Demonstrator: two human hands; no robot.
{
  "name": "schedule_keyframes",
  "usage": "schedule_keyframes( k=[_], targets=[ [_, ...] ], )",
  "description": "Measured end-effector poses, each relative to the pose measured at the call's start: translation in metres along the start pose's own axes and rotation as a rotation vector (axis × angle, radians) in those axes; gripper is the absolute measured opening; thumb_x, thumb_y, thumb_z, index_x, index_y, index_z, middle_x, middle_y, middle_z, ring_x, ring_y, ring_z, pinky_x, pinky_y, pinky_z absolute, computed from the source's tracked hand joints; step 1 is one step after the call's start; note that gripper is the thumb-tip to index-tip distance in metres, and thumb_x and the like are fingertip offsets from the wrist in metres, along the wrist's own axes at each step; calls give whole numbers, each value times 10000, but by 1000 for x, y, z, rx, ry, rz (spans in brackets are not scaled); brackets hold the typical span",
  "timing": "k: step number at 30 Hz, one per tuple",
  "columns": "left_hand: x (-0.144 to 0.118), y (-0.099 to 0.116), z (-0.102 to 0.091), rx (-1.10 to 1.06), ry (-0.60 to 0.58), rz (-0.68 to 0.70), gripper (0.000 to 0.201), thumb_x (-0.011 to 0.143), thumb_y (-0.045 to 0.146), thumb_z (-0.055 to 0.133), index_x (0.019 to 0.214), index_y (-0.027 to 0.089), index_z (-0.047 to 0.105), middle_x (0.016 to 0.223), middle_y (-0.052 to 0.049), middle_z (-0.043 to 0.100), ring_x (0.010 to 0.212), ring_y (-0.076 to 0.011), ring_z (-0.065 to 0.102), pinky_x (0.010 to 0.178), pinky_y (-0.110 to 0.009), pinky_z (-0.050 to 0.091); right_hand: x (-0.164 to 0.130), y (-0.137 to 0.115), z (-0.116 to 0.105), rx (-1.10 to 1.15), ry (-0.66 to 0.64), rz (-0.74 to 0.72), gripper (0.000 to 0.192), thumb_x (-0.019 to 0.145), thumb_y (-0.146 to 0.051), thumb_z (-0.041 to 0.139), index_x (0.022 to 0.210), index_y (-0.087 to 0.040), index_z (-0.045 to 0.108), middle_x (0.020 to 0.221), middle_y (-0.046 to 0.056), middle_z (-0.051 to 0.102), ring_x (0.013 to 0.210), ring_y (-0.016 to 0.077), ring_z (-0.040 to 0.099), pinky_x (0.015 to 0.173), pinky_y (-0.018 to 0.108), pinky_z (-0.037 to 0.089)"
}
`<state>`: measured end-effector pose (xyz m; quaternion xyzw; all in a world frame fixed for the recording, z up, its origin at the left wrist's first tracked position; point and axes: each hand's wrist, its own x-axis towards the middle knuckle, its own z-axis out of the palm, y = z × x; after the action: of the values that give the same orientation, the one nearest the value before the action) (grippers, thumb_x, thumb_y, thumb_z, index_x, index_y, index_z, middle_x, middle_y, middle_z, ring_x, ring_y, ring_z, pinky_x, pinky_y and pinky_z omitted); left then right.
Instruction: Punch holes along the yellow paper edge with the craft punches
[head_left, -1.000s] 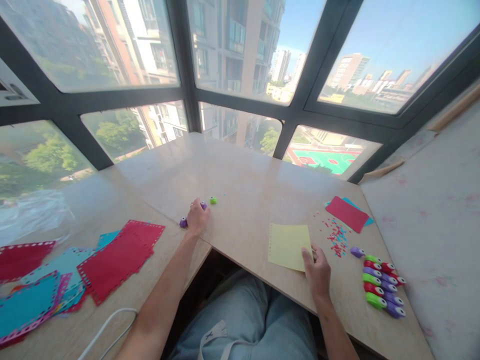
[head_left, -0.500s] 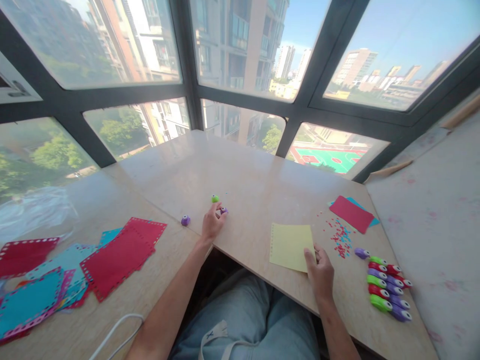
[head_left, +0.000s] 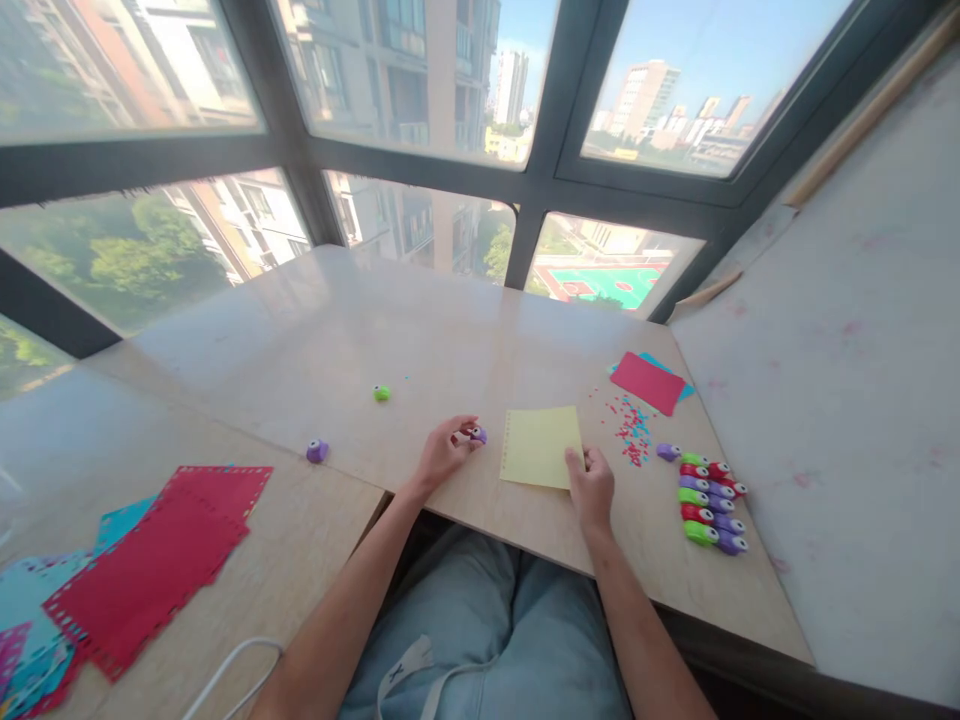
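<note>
A wide pale wooden tabletop (head_left: 420,330) fills the corner under the windows, and its near edge runs diagonally just in front of the person's lap. On a lower surface to the left lies a stack of red and teal punched paper sheets (head_left: 142,555) with perforated borders.

Near that front edge rests a square yellow sheet (head_left: 541,447), flat, with a row of small holes along its left side. The right hand (head_left: 591,487) sits on its near right corner, thumb laid on the paper and the other fingers curled beside it on the wood. The left hand (head_left: 444,452) lies just left of the sheet and pinches a small purple craft punch (head_left: 475,434) between thumb and fingertips, close to the sheet's perforated edge but not touching it.

Right of the sheet are scattered paper bits (head_left: 628,432), a red sheet (head_left: 648,382) over a blue one, and a tidy cluster of green, red and purple punches (head_left: 709,500). A loose purple punch (head_left: 317,450) and a green punch (head_left: 382,393) sit apart on the left, with bare wood stretching behind them toward the glass.
</note>
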<state>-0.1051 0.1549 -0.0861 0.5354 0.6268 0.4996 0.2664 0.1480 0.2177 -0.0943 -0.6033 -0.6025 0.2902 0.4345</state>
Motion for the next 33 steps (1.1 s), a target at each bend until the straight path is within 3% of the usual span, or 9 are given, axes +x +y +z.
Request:
schedule_keyframes(
  k=[8,19,28,33],
  targets=[
    [1,0,11,15,-109,27,359,744,177,675,1101,213,660,1027,-67,726,920,-191,676,847,-346,530,24,-6,20,115,-23,21,372,778,-465,530,911,-139,652,717,32,632,622,174,523,597,282,406],
    [-2,-5,13,12,-72,19,333,764,187,680,1096,217,671,989,-65,729,866,-185,683,825,-336,549,43,-12,32,213,-32,72,414,752,-484,566,923,-117,656,704,32,622,601,163,508,576,279,407],
    [-3,-6,5,268,153,16,258,806,171,658,1062,203,671,986,-86,697,938,-223,636,841,-367,530,37,-12,29,237,-80,45,435,776,-475,569,1004,-115,654,775,64,673,654,188,567,599,287,445],
    [0,-12,-19,565,370,-23,212,840,191,627,1049,187,663,1008,-112,703,994,-290,595,916,-448,471,36,-11,28,226,-87,28,410,790,-454,568,1003,-117,661,814,79,691,671,194,587,623,296,453]
  ],
)
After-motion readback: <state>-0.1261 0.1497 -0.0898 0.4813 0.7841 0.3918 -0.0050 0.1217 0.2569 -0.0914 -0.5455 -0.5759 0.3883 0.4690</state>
